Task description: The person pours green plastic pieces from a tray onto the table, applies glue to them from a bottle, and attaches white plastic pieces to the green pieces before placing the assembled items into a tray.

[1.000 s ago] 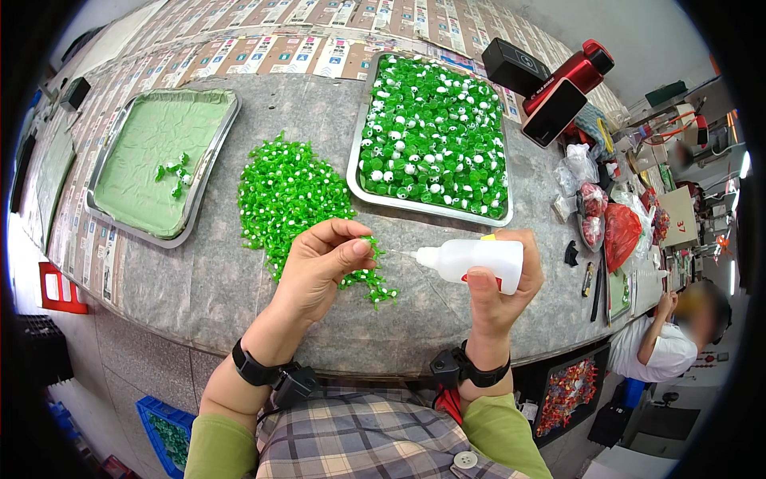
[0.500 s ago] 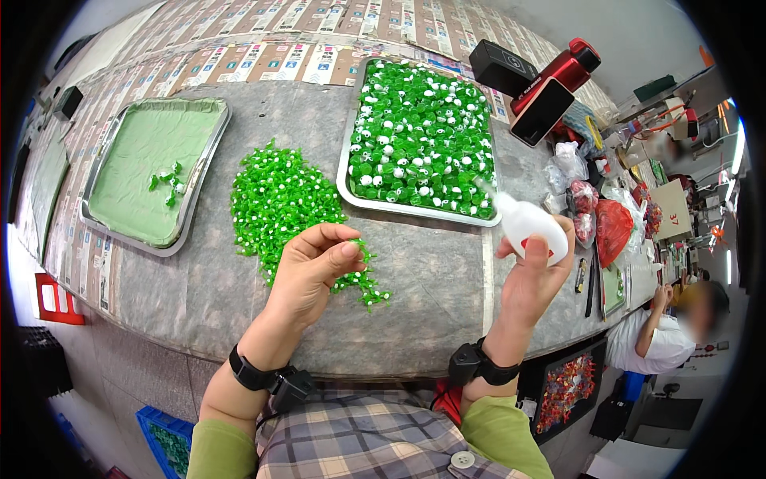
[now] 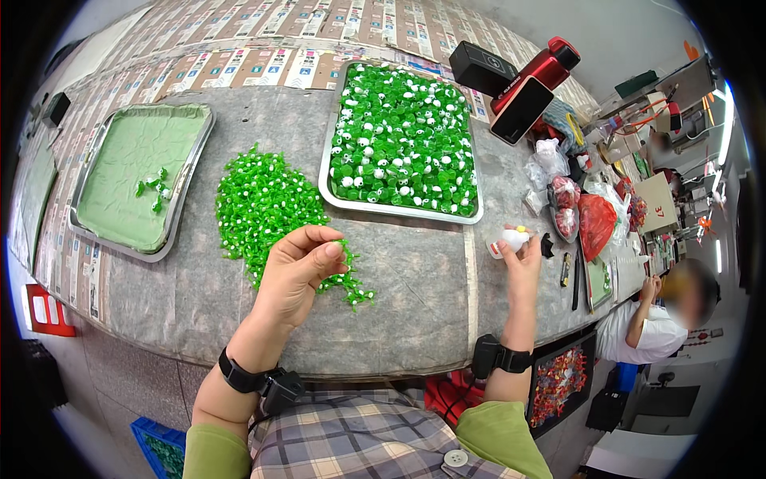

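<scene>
My left hand (image 3: 299,275) is closed in a pinch, with a small green plastic piece (image 3: 343,245) showing at the fingertips. It hovers over the near edge of a heap of small green and white plastic pieces (image 3: 267,203). On the right, my right hand (image 3: 520,262) grips a white squeeze bottle (image 3: 504,242) low over the table, tipped on its side; a yellow tip shows by the fingers. Beyond the hands, a metal tray (image 3: 399,211) is filled with green and white bead-like figures. A green-lined tray (image 3: 132,180) at the left holds several green and white figures.
At the back right are a black box (image 3: 483,68), a red flask (image 3: 550,68) and a phone (image 3: 521,109). Plastic bags (image 3: 597,223), a cutter (image 3: 565,270) and a dark stick (image 3: 576,281) lie right. A co-worker in white (image 3: 626,327) sits beyond.
My right hand has lowered the white bottle from a raised, tilted position to near the table, right of the full tray. My left hand keeps its pinch. The whole view has shifted slightly.
</scene>
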`<move>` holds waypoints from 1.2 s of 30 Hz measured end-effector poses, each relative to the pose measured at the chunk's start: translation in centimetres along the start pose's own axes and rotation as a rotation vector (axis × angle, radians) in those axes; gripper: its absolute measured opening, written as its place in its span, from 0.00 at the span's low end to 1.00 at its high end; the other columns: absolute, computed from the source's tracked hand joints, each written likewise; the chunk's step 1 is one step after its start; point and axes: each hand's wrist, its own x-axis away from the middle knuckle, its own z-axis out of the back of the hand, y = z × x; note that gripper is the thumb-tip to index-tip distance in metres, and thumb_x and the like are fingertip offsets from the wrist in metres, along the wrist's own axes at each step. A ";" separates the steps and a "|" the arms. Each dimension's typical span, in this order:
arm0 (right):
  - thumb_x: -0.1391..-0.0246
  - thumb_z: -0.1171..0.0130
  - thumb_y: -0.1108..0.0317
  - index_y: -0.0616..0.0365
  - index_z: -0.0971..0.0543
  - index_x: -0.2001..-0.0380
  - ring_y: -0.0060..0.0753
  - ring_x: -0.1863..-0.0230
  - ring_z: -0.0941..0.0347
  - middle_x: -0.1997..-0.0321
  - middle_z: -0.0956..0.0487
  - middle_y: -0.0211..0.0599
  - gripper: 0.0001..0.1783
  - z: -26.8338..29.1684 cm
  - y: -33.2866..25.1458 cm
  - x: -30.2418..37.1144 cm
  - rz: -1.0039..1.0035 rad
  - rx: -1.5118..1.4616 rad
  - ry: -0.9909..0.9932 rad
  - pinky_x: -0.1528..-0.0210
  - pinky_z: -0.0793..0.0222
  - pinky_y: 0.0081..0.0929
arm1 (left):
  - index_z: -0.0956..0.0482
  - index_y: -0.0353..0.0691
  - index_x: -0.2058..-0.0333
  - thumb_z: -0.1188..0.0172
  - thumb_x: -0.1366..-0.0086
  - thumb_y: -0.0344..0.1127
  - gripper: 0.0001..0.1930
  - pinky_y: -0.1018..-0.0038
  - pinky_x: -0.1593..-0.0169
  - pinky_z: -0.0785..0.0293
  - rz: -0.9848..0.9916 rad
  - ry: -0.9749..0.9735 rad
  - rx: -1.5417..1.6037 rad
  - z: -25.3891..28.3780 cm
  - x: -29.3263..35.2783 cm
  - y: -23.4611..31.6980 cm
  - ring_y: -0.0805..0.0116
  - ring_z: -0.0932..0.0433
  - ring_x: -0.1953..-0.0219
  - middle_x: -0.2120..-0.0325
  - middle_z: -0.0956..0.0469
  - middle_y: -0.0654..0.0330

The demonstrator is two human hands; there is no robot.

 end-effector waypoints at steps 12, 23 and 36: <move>0.62 0.41 0.70 0.59 0.27 0.71 0.34 0.72 0.32 0.76 0.28 0.35 0.11 -13.0 -7.5 -3.6 0.586 0.623 -0.262 0.69 0.36 0.26 | 0.28 0.37 0.67 0.43 0.46 0.30 0.07 0.80 0.66 0.29 0.010 0.005 0.007 -0.1 -0.3 0.0 0.78 0.28 0.74 0.76 0.27 0.65; 0.58 0.44 0.76 0.60 0.28 0.67 0.17 0.68 0.31 0.70 0.27 0.30 0.11 -13.5 -9.8 0.8 0.227 0.108 -0.567 0.64 0.36 0.15 | 0.27 0.38 0.68 0.43 0.47 0.30 0.07 0.79 0.66 0.28 0.041 -0.052 0.022 0.3 0.2 0.3 0.78 0.28 0.73 0.76 0.26 0.65; 0.58 0.45 0.80 0.63 0.29 0.65 0.21 0.64 0.31 0.67 0.27 0.31 0.13 -14.4 -8.0 4.1 0.169 -0.091 -0.714 0.61 0.35 0.18 | 0.27 0.37 0.68 0.43 0.47 0.30 0.07 0.78 0.65 0.27 0.025 -0.139 -0.018 -0.2 -0.2 -0.2 0.75 0.26 0.69 0.70 0.25 0.61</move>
